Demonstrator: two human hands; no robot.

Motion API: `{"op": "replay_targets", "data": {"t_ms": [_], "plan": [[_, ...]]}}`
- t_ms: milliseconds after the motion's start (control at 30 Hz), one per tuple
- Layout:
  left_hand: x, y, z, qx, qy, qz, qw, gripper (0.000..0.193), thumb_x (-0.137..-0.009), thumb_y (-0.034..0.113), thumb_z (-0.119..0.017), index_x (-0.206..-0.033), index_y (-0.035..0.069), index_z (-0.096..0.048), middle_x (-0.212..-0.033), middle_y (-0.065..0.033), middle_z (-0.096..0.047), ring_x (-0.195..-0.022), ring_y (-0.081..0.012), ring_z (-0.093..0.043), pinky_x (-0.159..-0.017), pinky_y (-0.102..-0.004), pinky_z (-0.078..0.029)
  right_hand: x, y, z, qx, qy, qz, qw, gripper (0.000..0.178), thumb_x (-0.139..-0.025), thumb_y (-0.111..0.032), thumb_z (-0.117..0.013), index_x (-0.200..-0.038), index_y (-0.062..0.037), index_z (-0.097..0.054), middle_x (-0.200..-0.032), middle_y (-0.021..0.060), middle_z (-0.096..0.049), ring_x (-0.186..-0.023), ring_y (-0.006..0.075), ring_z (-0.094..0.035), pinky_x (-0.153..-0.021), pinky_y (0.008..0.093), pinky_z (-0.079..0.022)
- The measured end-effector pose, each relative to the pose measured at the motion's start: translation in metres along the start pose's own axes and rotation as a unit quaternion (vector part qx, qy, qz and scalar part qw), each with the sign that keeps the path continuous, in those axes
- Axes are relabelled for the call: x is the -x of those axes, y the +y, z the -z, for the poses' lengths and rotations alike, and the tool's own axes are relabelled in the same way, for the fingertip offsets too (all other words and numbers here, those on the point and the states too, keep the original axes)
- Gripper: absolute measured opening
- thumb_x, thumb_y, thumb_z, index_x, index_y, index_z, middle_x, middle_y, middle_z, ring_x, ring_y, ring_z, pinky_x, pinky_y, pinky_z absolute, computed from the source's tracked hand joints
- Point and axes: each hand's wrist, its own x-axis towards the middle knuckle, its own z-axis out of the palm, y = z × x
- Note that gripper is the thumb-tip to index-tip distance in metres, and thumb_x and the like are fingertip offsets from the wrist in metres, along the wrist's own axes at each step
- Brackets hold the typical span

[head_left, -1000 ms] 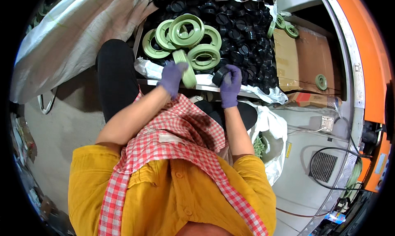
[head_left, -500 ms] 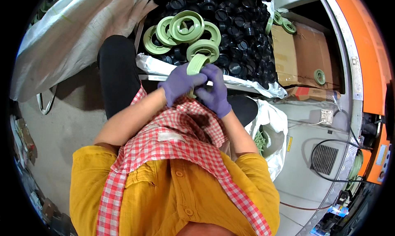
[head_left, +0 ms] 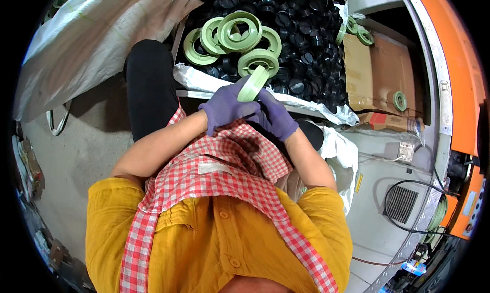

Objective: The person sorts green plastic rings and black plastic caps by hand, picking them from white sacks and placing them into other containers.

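Green ring [head_left: 253, 83] is held upright before the person's lap, near the close edge of a heap of black caps [head_left: 305, 58]. The left hand [head_left: 228, 107], in a purple glove, comes from the lower left, and its fingers are closed on the lower part of the ring. The right hand [head_left: 276, 114], gloved likewise, is bent inward just beside it; its fingers are curled and partly hidden, so I cannot tell whether they grip something. The ring shows its edge to the camera; the long axis of this band runs slantwise, from lower left to upper right, and its upper end points toward five loose rings [head_left: 227, 35], which overlap on the caps. White sheeting [head_left: 199, 78] and a metal rail [head_left: 196, 94] border the heap. At the right are cardboard [head_left: 390, 68] and an orange machine [head_left: 463, 89]; at the left, a large white sack [head_left: 97, 48] is above the grey floor [head_left: 84, 155].
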Motion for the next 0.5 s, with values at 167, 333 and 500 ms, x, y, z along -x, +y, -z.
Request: {"op": "replay_targets", "data": {"t_ms": [167, 333, 500], "plan": [[-0.03, -0.001, 0.034, -0.081, -0.2, 0.026, 0.976, 0.033, -0.08, 0.025, -0.065, -0.105, 0.005, -0.059, -0.087, -0.0079, -0.064, -0.073, -0.0123, -0.06, -0.066, -0.0281, -0.048, -0.007, 0.013, -0.006, 0.54, -0.005, 0.507, 0.671, 0.036, -0.063, -0.004, -0.065, -0.098, -0.0048, -0.056, -0.105, 0.0133, -0.054, -0.09, 0.0325, -0.056, -0.076, 0.0372, -0.049], [-0.015, 0.024, 0.023, 0.011, -0.088, 0.23, 0.969, 0.036, -0.079, 0.032, -0.065, -0.099, 0.002, -0.062, -0.084, -0.0061, -0.064, -0.072, -0.0112, -0.06, -0.064, -0.0279, -0.048, 0.001, 0.01, -0.016, 0.344, -0.008, 0.299, 0.89, 0.053, -0.066, -0.005, -0.069, -0.115, -0.0062, -0.048, -0.107, 0.0132, -0.054, -0.086, 0.0253, -0.057, -0.072, 0.0342, -0.049], [-0.006, 0.006, 0.008, -0.088, -0.051, 0.059, 0.993, 0.052, -0.078, 0.031, -0.066, -0.119, 0.003, -0.053, -0.091, -0.0127, -0.065, -0.081, -0.0199, -0.063, -0.072, -0.0309, -0.049, -0.001, 0.043, 0.008, 0.123, 0.014, 0.086, 0.989, 0.082, -0.074, -0.008, -0.071, -0.138, -0.0079, -0.019, -0.103, 0.0131, -0.055, -0.08, 0.0164, -0.057, -0.068, 0.0272, -0.051]]}}
